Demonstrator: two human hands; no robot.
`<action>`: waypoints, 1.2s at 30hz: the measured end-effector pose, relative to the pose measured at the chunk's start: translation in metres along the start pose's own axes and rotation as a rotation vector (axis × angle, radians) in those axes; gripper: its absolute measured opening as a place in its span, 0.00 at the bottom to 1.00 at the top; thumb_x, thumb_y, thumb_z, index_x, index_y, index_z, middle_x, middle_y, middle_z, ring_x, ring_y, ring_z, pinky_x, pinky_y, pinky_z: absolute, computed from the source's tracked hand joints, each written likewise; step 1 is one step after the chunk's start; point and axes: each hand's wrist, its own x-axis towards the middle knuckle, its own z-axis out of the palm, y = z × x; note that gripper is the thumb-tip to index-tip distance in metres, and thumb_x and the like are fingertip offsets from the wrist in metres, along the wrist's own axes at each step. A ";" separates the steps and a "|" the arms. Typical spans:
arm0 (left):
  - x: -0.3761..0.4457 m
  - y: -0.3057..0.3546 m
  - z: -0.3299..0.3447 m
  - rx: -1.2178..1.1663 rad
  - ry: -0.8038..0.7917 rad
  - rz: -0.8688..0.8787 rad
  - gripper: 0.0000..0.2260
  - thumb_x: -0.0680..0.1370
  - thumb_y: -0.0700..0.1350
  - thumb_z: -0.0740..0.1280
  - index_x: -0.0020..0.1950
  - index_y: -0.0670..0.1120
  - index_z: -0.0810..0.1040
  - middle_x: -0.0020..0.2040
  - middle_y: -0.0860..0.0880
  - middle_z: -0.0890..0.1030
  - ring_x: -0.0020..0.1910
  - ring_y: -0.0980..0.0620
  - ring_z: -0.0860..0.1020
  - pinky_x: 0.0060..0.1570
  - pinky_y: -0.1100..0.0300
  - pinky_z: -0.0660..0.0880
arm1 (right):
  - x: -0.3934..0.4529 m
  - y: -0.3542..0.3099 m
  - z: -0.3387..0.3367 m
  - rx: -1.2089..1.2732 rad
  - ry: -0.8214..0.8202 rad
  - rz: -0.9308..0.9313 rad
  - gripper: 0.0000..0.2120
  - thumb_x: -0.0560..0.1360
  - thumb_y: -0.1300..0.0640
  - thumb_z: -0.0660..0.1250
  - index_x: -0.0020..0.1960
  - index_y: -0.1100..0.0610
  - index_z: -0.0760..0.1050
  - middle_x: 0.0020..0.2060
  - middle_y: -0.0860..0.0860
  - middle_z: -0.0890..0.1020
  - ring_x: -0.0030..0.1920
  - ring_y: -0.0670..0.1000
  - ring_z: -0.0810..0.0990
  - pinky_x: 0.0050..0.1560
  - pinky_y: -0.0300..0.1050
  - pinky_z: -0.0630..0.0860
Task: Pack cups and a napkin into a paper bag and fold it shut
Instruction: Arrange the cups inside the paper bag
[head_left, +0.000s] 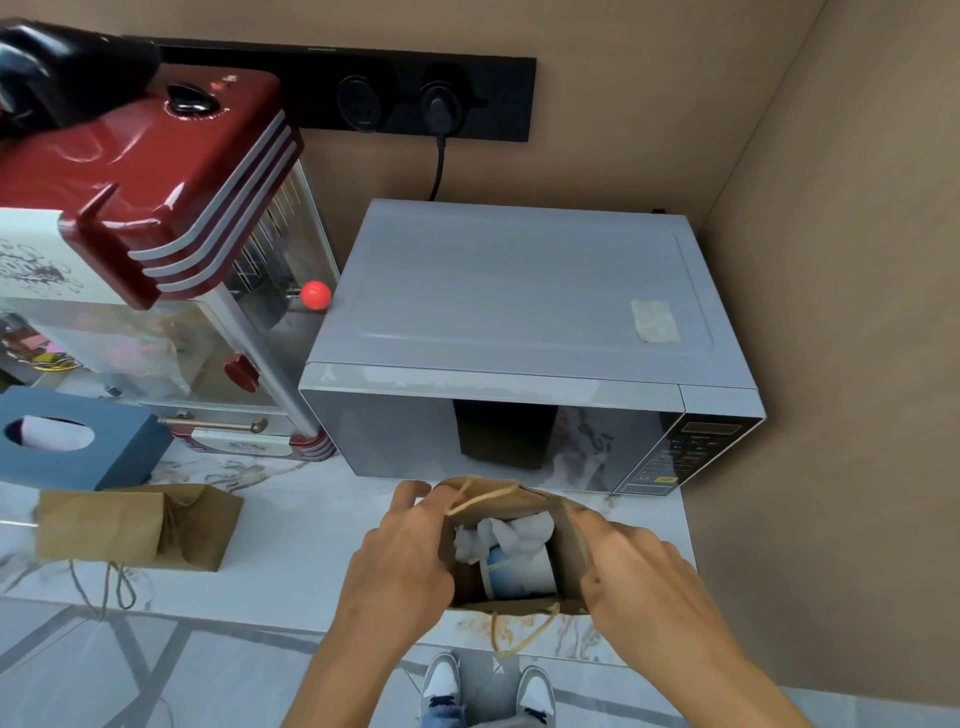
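Note:
A brown paper bag (498, 499) stands open on the marble counter, right in front of the microwave. Inside it I see a white and blue cup (522, 571) with a crumpled white napkin (511, 532) lying on top. My left hand (400, 561) grips the bag's left rim, fingers curled over the edge. My right hand (631, 566) pinches the right rim. One twine handle (519, 636) hangs down over the counter's front edge; the other lies across the far rim.
A grey microwave (519, 312) stands behind the bag. A second paper bag (135, 525) lies on its side at the left, next to a blue tissue box (78, 441) and a red popcorn machine (156, 208). A brown wall closes off the right.

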 end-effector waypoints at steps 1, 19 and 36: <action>0.001 0.000 0.000 -0.004 -0.002 0.017 0.30 0.70 0.35 0.70 0.66 0.59 0.68 0.69 0.52 0.70 0.55 0.43 0.79 0.53 0.52 0.81 | 0.001 -0.001 0.000 0.002 -0.016 0.009 0.28 0.71 0.61 0.56 0.70 0.46 0.60 0.41 0.49 0.74 0.41 0.57 0.73 0.37 0.46 0.66; 0.001 0.003 0.001 -0.162 -0.022 0.195 0.30 0.73 0.35 0.64 0.69 0.60 0.61 0.69 0.53 0.69 0.56 0.44 0.77 0.56 0.48 0.79 | 0.051 -0.029 -0.028 -0.527 -0.506 -0.474 0.09 0.71 0.72 0.59 0.41 0.59 0.68 0.41 0.60 0.78 0.36 0.59 0.74 0.31 0.48 0.66; 0.005 -0.002 0.004 -0.200 -0.088 0.260 0.29 0.73 0.34 0.61 0.68 0.60 0.61 0.67 0.56 0.67 0.51 0.44 0.77 0.51 0.45 0.79 | 0.105 -0.025 0.062 0.258 -0.810 0.542 0.22 0.80 0.59 0.56 0.73 0.58 0.61 0.66 0.61 0.72 0.59 0.59 0.78 0.58 0.54 0.78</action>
